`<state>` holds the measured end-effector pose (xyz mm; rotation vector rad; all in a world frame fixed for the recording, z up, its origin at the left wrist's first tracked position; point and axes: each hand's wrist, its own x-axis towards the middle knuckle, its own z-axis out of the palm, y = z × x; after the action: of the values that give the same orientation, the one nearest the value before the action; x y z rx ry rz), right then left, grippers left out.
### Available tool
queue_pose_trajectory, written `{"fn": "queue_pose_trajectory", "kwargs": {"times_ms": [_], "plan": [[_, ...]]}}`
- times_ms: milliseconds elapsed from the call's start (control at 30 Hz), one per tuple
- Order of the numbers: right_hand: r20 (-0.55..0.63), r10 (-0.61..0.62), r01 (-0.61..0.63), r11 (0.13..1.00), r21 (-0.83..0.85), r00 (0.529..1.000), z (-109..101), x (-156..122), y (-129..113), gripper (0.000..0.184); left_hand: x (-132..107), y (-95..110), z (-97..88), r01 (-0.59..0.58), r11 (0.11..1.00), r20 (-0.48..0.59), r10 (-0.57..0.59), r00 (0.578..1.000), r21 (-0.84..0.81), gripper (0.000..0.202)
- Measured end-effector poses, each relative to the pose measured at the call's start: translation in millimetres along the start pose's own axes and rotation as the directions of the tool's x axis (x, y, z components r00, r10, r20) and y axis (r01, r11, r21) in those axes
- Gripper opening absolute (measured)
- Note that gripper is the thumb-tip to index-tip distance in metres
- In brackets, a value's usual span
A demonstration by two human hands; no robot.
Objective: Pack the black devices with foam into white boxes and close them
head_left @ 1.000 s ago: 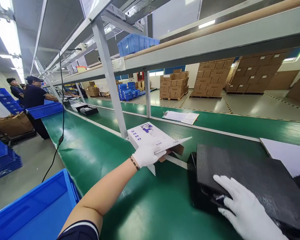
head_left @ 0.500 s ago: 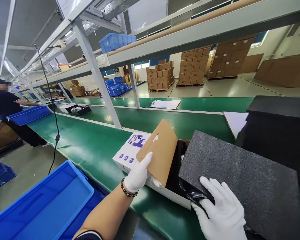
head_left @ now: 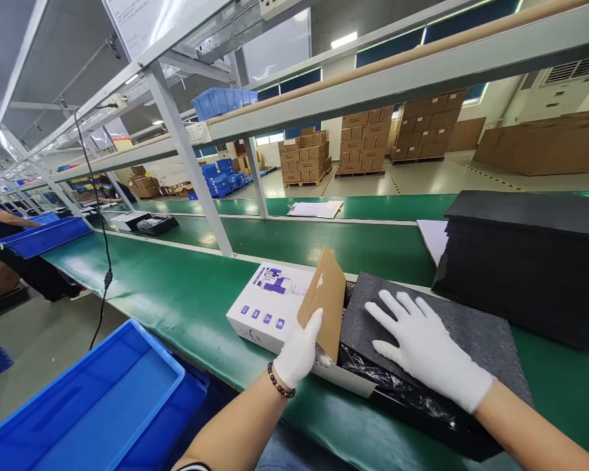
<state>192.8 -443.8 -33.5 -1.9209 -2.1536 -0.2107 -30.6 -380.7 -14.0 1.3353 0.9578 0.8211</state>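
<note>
My left hand (head_left: 299,353), in a white glove, grips the raised brown cardboard flap (head_left: 328,307) at the open end of a white printed box (head_left: 265,314). Its thumb lies on the flap while the other fingers are partly hidden behind the box edge. With fingers spread, my right hand (head_left: 422,347), also gloved, rests flat on a dark grey foam sheet (head_left: 476,333). Under the sheet, glossy black plastic wrapping (head_left: 397,379) shows along the near side. This wrapped black bundle sits at the box's open end and sticks out to the right.
A tall stack of black foam sheets (head_left: 525,261) stands at right on the green bench (head_left: 177,261). Blue bins (head_left: 103,399) sit below its near edge. A metal post (head_left: 191,163) rises behind the box, and a black cable (head_left: 108,261) hangs at left.
The foam sheet has come down from a tilt to lie flatter against the box. My right hand has shifted from its near edge to its top and spread out. The flap stands more upright.
</note>
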Motion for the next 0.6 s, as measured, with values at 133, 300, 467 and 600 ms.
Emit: {"fn": "queue_pose_trajectory", "kwargs": {"times_ms": [133, 300, 467, 600], "plan": [[0.097, -0.071, 0.065, 0.996, 0.062, 0.993, 10.1, 13.3, -15.3, 0.054, 0.9, -1.3, -3.2, -0.128, 0.991, -0.029, 0.129, 0.991, 0.027, 0.06], [0.115, -0.038, 0.007, 0.966, 0.258, 0.993, 26.6, 28.2, -34.3, 0.051, 2.3, -6.4, 2.2, -0.154, 0.986, -0.024, 0.156, 0.987, 0.07, 0.056], [0.053, 0.097, -0.11, 0.924, 0.366, 0.994, 8.6, 44.9, -23.0, 0.052, 8.3, 6.5, -22.8, -0.087, 0.989, 0.34, 0.04, 0.94, 0.123, 0.065], [-0.063, 0.394, -0.328, 0.833, 0.446, 0.917, -16.0, -4.5, 26.2, 0.057, 33.0, 24.8, -111.3, -0.271, 0.937, 0.112, 0.251, 0.961, 0.222, 0.04]]}}
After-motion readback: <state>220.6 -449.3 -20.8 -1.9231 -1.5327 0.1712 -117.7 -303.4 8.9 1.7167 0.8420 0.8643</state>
